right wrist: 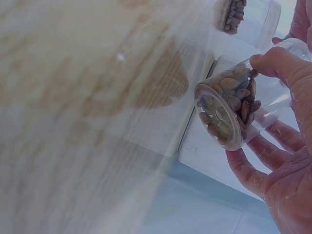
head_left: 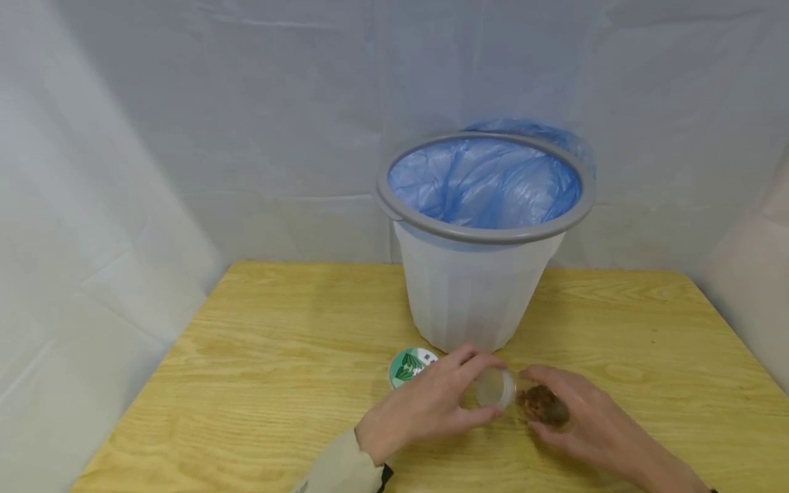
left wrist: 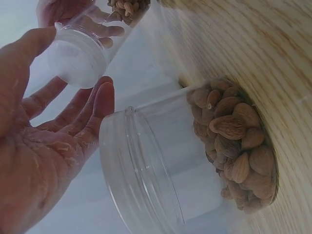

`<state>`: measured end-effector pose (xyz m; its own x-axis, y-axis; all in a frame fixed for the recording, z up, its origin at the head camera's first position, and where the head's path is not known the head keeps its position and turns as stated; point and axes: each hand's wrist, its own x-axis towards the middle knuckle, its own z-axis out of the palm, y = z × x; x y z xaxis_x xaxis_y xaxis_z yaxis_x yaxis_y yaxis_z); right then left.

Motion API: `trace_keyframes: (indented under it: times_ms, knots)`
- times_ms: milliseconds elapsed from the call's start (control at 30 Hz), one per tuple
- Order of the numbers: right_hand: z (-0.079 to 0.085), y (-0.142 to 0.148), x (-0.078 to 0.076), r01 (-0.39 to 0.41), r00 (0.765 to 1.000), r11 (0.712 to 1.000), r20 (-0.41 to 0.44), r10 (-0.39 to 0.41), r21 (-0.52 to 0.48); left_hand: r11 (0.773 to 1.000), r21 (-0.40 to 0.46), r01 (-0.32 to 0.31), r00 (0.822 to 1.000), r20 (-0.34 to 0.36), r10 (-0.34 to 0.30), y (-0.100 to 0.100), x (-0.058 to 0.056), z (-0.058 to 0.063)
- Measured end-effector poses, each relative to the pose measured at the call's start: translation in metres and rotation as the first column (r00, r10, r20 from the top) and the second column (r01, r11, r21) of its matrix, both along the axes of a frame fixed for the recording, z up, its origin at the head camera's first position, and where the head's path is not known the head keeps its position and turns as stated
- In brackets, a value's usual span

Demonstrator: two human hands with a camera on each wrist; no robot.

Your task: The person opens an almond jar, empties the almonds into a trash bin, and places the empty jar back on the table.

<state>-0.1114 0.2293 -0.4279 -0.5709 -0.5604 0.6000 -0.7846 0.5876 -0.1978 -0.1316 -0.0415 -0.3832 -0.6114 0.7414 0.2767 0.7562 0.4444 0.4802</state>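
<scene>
The left sleeve (head_left: 340,464) slants up and rightward from the bottom edge; the bare right forearm (head_left: 664,467) slants up and leftward. The left grip (head_left: 434,404) and right grip (head_left: 588,419) face each other, just apart, both curved in a hold. The left thumb (head_left: 477,417) lies nearer the body, opposite its fingers (head_left: 485,359).

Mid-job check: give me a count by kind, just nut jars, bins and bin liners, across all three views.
Nut jars: 2 (a held jar and a standing jar)
Bins: 1, the white bin
Bin liners: 1, the blue liner
Total: 4
</scene>
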Motion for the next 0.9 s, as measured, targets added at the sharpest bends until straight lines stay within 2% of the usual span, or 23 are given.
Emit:
trace_keyframes:
  times_ms: [267, 533, 733, 900]
  knots:
    - [0.0007, -0.0005, 0.0015, 0.044, 0.999, 0.998, -0.011, -0.044, 0.046, 1.0, -0.008, -0.012, 1.0, -0.007, 0.012, 0.0007, 0.0001, -0.0008]
    - [0.0003, -0.0006, 0.0013, 0.022, 1.0, 1.0, -0.006, -0.022, 0.009, 1.0, -0.019, -0.016, 1.0, -0.016, 0.016, 0.0005, 0.0012, 0.0009]
    - [0.0003, 0.0, 0.0, 0.003, 1.0, 1.0, 0.016, -0.003, -0.014, 1.0, -0.001, 0.024, 0.999, -0.049, -0.024, 0.0017, -0.0004, 0.0024]
    - [-0.0013, -0.0002, -0.0011, -0.011, 1.0, 1.0, -0.01, 0.011, -0.029, 0.998, -0.019, 0.062, 0.997, -0.042, -0.062, 0.002, -0.0015, 0.0023]
